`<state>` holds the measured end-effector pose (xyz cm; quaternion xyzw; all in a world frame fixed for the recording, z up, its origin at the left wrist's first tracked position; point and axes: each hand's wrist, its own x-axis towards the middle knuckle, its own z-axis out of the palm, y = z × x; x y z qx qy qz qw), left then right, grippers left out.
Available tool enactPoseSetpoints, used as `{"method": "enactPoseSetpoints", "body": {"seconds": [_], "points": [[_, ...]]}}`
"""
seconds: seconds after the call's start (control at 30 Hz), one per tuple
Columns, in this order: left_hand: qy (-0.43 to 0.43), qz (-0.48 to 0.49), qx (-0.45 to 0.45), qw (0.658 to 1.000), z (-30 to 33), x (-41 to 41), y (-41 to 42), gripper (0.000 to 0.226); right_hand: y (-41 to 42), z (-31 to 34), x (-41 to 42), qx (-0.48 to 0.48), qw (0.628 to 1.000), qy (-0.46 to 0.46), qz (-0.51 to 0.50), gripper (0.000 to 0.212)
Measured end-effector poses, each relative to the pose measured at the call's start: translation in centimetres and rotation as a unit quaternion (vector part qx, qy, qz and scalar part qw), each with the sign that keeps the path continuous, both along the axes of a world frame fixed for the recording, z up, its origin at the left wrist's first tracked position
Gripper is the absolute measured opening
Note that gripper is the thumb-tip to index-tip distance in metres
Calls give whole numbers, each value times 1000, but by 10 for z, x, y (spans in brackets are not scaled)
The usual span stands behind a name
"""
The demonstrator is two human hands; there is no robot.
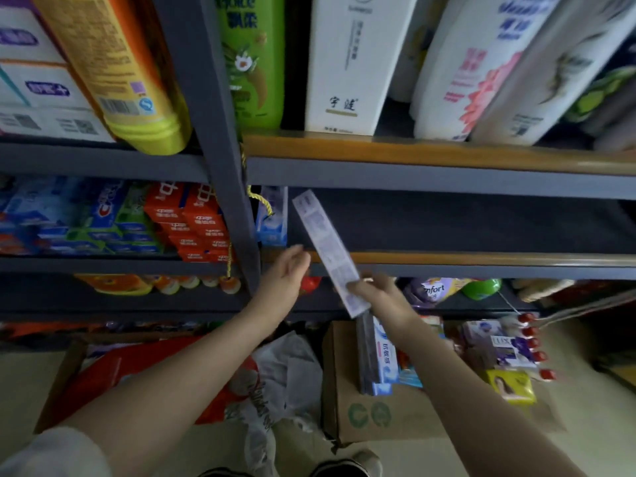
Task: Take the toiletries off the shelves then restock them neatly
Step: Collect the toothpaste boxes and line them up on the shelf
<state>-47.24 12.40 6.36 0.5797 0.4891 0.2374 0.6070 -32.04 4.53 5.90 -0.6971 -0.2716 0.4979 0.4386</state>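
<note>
In the head view, a long, narrow toothpaste box is seen at the centre of the frame, in front of the middle shelf. Its long axis is tilted: the upper end points up and to the left, toward the dark shelf opening, and the lower end points down and to the right. The box is pale, white to lilac, with blurred purple panels along its face; the print cannot be read. Its lower part is gripped by the right hand, whose fingers are curled round it. The left hand is held just left of the box, fingers straight and relaxed, nothing in it; whether it touches the box cannot be told. A blue and white box is stood upright at the left end of the same shelf, beside the grey upright post. Below the right forearm, a cardboard carton on the floor is seen with further toothpaste boxes standing in it.
</note>
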Motion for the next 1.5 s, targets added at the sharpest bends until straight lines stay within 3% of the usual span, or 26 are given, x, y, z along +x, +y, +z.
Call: {"method": "enactPoseSetpoints", "body": {"seconds": [0.13,0.27,0.37,0.43,0.53,0.67,0.8,0.87,0.93,1.0,1.07,1.2,1.27,1.33,1.4,1.5], "points": [[-88,72,-67,991,0,18,-16,11,-55,-19,-5,-19,993,-33,111,61],[-107,49,-87,989,1,27,-39,12,-75,-26,0,-16,956,-211,205,69],[-165,-29,-78,983,3,26,-51,29,-84,-28,6,4,966,-205,160,58],[-157,-118,-30,980,4,24,-61,43,-88,-30,13,6,961,-245,131,44],[-138,-205,-12,969,3,23,-71,47,-93,-33,22,11,941,-330,75,34],[-178,-141,-99,969,-3,28,-77,48,-106,-28,27,14,889,-455,41,37],[-183,-40,-200,962,-20,44,-96,19,-114,-18,16,56,815,-569,98,52],[-210,12,-270,940,-30,50,-103,12,-118,-8,12,71,825,-541,148,48],[-205,49,-328,921,-39,52,-106,20,-126,2,14,45,880,-426,207,52],[-147,57,-361,919,-48,54,-110,25,-135,3,20,9,916,-328,231,56],[-60,34,-381,922,-55,58,-116,27,-145,-7,26,-34,937,-261,228,45],[27,19,-387,922,-68,76,-133,23,-158,-40,39,-146,975,-87,140,28],[28,0,-351,936,-73,86,-138,13,-158,-58,42,-141,987,2,81,35],[15,-16,-309,951,-78,96,-137,20,-152,-76,44,-110,988,106,11,48],[1,-6,-288,958,-88,102,-131,26,-140,-96,51,-94,983,146,-58,52],[44,3,-253,966,-109,103,-116,24,-119,-134,67,-96,982,130,-100,48]]}}
